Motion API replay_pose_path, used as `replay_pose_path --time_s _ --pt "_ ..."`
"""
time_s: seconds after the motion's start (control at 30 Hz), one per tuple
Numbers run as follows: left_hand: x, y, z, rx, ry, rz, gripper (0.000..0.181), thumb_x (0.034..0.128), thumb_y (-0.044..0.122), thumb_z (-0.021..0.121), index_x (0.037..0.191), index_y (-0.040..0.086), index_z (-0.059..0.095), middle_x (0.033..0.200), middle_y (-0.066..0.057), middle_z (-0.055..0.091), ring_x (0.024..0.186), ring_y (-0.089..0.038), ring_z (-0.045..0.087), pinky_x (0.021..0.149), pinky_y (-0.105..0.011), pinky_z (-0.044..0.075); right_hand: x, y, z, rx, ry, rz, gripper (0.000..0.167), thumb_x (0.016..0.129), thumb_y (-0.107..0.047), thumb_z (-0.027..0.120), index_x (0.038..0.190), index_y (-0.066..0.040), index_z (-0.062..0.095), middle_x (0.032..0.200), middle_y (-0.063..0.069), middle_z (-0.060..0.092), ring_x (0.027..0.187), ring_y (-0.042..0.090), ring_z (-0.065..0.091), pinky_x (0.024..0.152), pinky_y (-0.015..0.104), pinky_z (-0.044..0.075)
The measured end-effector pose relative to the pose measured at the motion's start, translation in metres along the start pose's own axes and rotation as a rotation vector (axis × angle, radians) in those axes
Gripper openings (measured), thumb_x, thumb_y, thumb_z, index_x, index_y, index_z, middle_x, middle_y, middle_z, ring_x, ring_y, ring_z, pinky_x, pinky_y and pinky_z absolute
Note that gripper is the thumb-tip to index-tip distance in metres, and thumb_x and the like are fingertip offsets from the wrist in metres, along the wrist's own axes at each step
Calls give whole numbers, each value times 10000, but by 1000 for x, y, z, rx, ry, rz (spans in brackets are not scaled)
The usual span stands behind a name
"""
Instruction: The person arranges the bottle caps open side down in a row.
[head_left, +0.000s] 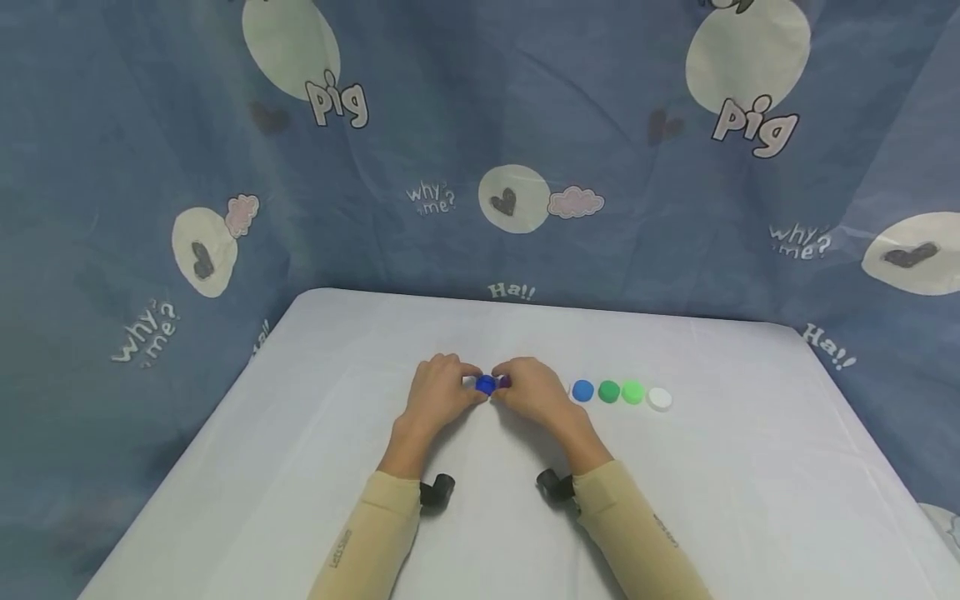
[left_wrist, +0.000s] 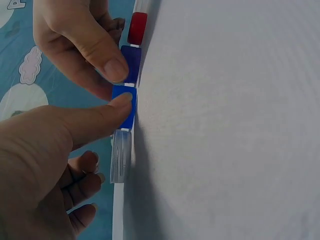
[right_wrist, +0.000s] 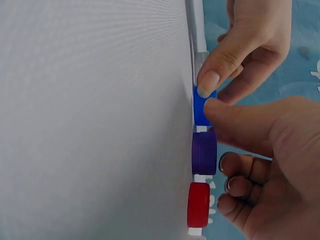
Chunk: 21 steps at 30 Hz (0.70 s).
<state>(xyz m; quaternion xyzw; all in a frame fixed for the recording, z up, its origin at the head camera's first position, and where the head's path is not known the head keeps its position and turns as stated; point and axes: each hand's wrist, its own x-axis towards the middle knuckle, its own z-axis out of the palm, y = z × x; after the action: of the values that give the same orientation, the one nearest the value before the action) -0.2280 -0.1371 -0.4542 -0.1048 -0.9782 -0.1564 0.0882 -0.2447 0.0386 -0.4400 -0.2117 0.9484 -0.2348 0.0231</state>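
Note:
Both hands meet over a blue bottle cap (head_left: 486, 384) on the white table. My left hand (head_left: 441, 392) pinches it from the left, its thumb (left_wrist: 120, 102) on the near side. My right hand (head_left: 534, 390) holds the cap's right side between thumb (right_wrist: 216, 111) and forefinger. Just right of it stands a purple cap (right_wrist: 204, 153), partly behind the right fingers in the head view. A red cap (right_wrist: 198, 205) follows, hidden by my right hand in the head view. Left of the blue cap sits a clear cap (left_wrist: 120, 156).
Rightward, the row continues with another blue cap (head_left: 582, 391), a dark green cap (head_left: 609, 392), a light green cap (head_left: 633, 392) and a white cap (head_left: 660, 399). The white cloth-covered table (head_left: 750, 500) ends at a blue printed curtain (head_left: 420, 250) behind.

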Motion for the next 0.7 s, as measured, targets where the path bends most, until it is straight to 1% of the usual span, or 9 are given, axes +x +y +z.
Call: replay_pose_path --time_s 0.1,0.17,0.33,0.47,0.63,0.7 --pt "0 0 3 5 -5 11 380 739 401 853 1075 239 784 810 3 636 731 -173 475 706 -332 368 -1 0 2 -7 -8 -2 232 840 -200 773 1068 -157 773 921 12 753 810 168 652 798 371 536" --pt "1 0 4 10 1 21 372 738 392 856 1069 237 786 807 3 640 725 -170 474 700 -328 369 -1 1 4 -13 -4 -5 205 837 -202 778 1037 -161 781 884 -3 747 755 138 618 766 351 527" --pt "2 0 5 8 14 39 351 737 380 855 1048 232 791 789 14 631 718 -163 469 694 -324 368 0 2 5 -10 5 -26 195 831 -199 785 1020 -151 782 870 0 744 735 128 603 754 342 520" --pt "2 0 4 -20 6 53 349 743 378 848 1046 215 792 769 30 600 726 -156 455 698 -317 358 1 3 4 0 12 -33 195 839 -196 776 1025 -137 779 900 17 751 795 167 650 786 364 533" --pt "1 1 0 -84 17 65 320 767 352 838 1045 201 791 739 38 559 723 -154 437 687 -306 339 1 4 3 35 18 -13 272 863 -211 746 1117 -112 754 1059 58 754 995 233 697 905 408 541" --pt "1 1 -3 -108 20 69 306 777 330 836 1049 199 788 729 39 545 720 -156 431 681 -303 331 2 5 3 61 15 -7 299 870 -210 736 1150 -107 742 1106 63 747 1026 232 697 920 404 542"
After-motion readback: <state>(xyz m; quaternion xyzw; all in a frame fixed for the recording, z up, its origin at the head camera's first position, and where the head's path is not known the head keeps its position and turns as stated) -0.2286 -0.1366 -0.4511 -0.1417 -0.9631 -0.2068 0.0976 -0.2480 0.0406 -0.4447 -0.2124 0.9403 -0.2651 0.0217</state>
